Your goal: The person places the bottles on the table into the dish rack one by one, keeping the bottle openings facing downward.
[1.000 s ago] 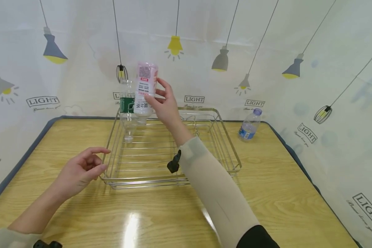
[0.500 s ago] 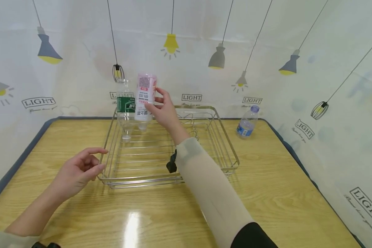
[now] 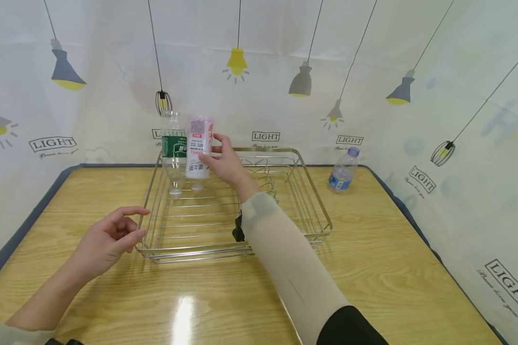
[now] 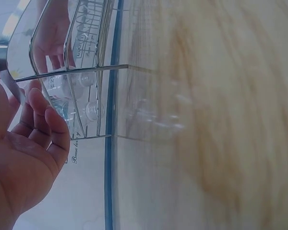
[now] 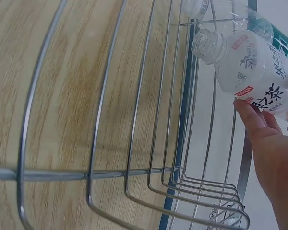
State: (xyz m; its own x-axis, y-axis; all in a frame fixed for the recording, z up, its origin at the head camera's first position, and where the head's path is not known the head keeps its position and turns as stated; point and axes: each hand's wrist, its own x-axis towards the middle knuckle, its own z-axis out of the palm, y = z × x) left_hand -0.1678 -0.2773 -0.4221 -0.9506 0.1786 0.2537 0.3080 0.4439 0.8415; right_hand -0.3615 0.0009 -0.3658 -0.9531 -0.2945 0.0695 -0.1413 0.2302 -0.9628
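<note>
My right hand [image 3: 225,165] grips a plastic drink bottle [image 3: 199,148] with a white and pink label, held neck down over the back left of a wire rack [image 3: 198,248]. In the right wrist view, the threaded neck [image 5: 209,46] is bare of a cap and angled toward the rack's wires. Just left of it, a clear bottle with a green label [image 3: 174,146] also stands neck down in the rack. My left hand [image 3: 108,239] holds the rack's left rim, its index finger and thumb over the edge; the left wrist view shows curled fingers [image 4: 57,129] beside the rim.
A clear bottle with a blue label and purple cap [image 3: 343,173] stands upright on the wooden table [image 3: 384,249], right of the rack. A wall sheet printed with lamps [image 3: 267,110] closes off the back and sides. Curled wire pieces [image 3: 269,184] stand within the rack.
My right hand has lowered the white and pink bottle toward the rack, close to the green-labelled bottle. My left hand stays at the rim. The view has shifted slightly.
</note>
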